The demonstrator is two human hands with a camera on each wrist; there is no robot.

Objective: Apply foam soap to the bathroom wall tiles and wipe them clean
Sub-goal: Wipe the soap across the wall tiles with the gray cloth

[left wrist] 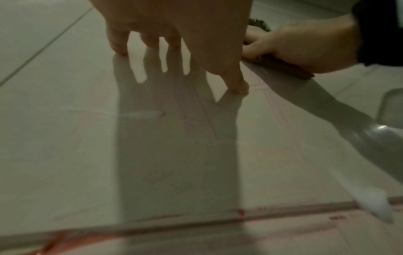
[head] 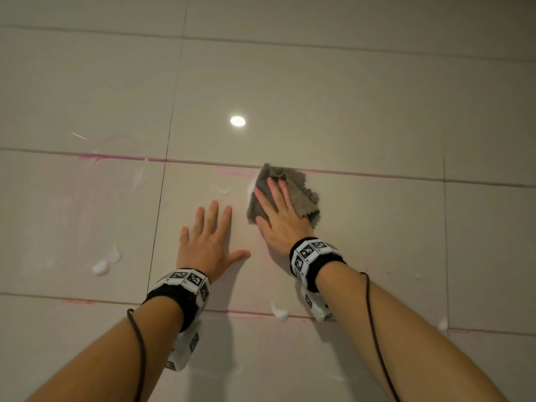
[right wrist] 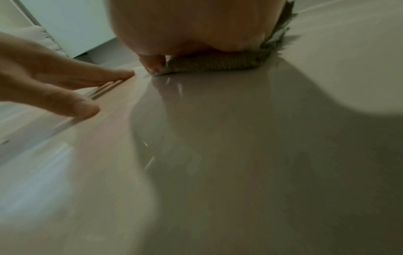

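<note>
Glossy beige wall tiles [head: 362, 117] fill the head view, with pink-stained grout lines [head: 121, 158]. My right hand [head: 275, 207] lies flat with straight fingers, pressing a folded grey cloth [head: 304, 195] against the tile just under a horizontal grout line. The cloth [right wrist: 216, 64] shows under the palm in the right wrist view. My left hand [head: 208, 236] rests flat on the same tile, fingers spread, just left of the cloth and holding nothing. White foam blobs [head: 104, 264] cling to the wall at the left, and another foam blob [head: 280, 313] sits on the lower grout line.
A bright lamp reflection [head: 237, 121] shines on the tile above the hands. Thin soap film and pink streaks [head: 232, 171] cover the tiles around the hands. A foam dab [left wrist: 375, 205] sits on a grout line in the left wrist view.
</note>
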